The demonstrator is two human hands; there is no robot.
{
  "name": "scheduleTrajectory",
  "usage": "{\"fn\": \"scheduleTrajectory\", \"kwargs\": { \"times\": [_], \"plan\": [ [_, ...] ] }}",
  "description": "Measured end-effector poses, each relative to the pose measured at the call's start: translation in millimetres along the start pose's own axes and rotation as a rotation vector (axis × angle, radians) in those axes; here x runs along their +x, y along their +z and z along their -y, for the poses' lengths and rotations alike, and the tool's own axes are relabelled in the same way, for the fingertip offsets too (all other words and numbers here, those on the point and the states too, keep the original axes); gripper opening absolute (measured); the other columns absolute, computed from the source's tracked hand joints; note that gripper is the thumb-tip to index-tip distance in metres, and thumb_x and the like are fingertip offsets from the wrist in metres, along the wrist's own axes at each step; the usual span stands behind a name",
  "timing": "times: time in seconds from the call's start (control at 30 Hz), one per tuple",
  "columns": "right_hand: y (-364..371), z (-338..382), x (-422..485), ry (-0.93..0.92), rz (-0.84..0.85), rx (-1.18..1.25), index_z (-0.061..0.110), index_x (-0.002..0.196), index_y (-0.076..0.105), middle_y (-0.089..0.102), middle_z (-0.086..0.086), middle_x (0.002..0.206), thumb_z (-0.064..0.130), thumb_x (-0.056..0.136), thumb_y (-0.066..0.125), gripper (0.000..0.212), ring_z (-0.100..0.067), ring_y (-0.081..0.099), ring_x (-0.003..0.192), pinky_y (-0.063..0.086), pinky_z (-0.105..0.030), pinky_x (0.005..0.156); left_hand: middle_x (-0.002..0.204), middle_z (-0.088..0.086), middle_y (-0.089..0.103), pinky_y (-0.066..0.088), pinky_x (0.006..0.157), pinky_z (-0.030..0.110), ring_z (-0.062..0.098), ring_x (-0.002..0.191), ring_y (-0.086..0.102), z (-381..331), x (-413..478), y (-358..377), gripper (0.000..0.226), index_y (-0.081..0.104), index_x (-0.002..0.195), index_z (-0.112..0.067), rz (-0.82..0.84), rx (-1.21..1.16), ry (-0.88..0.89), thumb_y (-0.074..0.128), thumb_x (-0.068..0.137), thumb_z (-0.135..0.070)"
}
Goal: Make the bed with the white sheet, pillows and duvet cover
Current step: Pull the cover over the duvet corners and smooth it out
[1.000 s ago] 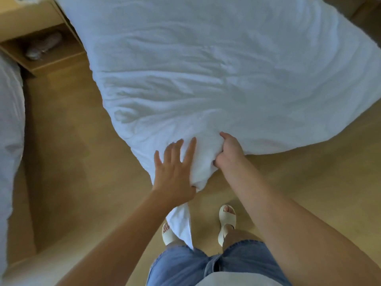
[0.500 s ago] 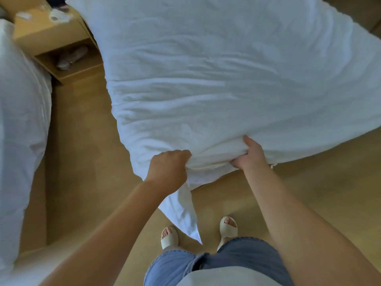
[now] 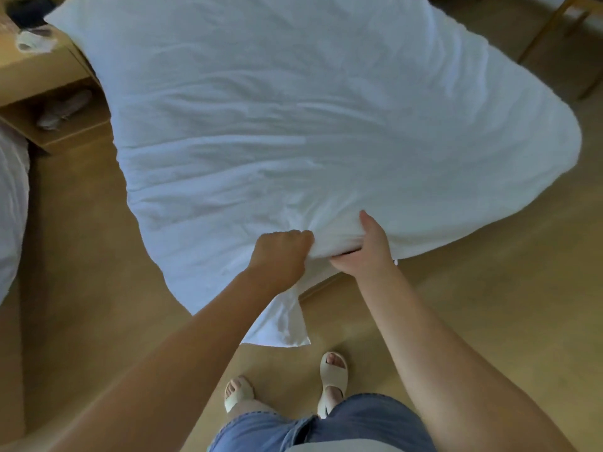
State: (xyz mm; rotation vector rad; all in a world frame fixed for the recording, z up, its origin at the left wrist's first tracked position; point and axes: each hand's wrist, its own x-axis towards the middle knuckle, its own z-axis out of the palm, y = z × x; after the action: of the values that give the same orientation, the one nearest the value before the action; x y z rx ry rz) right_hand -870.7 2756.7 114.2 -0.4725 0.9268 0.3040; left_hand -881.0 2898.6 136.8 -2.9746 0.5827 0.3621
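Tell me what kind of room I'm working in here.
Most likely a bedroom, perhaps a twin hotel room. Both hands grip a white duvet spread over a bed, a wooden nightstand stands beside it, and the edge of more white bedding shows across the wooden floor.

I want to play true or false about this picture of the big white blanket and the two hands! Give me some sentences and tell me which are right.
1. Both hands hold the white duvet. True: the left hand and the right hand both grip its near edge.
2. The person is barefoot. False: they wear pale sandals.
3. A corner of the duvet hangs down toward the floor. True.
4. The duvet is bright red. False: it is white.
5. A wooden nightstand stands at the upper left. True.
6. The hands are far apart, at opposite ends of the duvet. False: they grip close together.
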Motion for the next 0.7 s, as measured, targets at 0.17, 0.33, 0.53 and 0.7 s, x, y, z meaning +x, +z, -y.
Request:
{"fn": "scheduleTrajectory", "kwargs": {
  "times": [0.17,0.33,0.53,0.7],
  "plan": [
    [-22.5,24.4,18.8,-0.028,-0.096,-0.036,0.013,0.115,0.062,0.066,-0.01,0.112,0.03,0.096,0.053,0.027,-0.032,0.06,0.11,0.046,-0.045,0.098,0.081,-0.003,0.048,0.025,0.052,0.026,0.018,0.066,0.043,-5.4,2.5,12.1,0.021,0.045,0.099,-0.014,0.108,-0.028,-0.021,0.043,0.081,-0.004],
    [-12.7,29.8,28.7,-0.042,-0.183,-0.14,0.005,0.118,0.06,0.064,-0.011,0.117,0.022,0.095,0.054,0.029,-0.029,0.061,0.102,0.047,-0.04,0.095,0.133,0.006,0.035,0.039,0.085,0.034,0.025,0.114,0.042,-42.9,19.0,22.3,0.077,0.017,0.145,-0.016,0.052,-0.106,-0.026,0.056,0.081,-0.038],
    [-18.8,46.6,30.9,0.002,-0.125,-0.073,0.009,0.115,0.06,0.066,-0.012,0.111,0.029,0.094,0.053,0.03,-0.03,0.062,0.103,0.049,-0.04,0.082,0.102,0.007,0.059,0.03,0.06,0.027,0.026,0.083,0.056,-59.1,66.2,-2.5,0.033,0.048,0.116,-0.011,0.056,-0.199,0.175,0.048,0.082,-0.011],
    [-46.2,93.5,52.2,-0.082,-0.144,0.082,0.01,0.127,0.057,0.062,-0.013,0.126,0.022,0.097,0.051,0.033,-0.032,0.058,0.114,0.046,-0.045,0.095,0.103,0.006,0.062,0.032,0.067,0.027,0.027,0.089,0.059,-34.5,62.1,5.4,0.037,0.051,0.118,-0.012,0.168,-0.277,0.265,0.047,0.081,-0.01]
  ]
}}
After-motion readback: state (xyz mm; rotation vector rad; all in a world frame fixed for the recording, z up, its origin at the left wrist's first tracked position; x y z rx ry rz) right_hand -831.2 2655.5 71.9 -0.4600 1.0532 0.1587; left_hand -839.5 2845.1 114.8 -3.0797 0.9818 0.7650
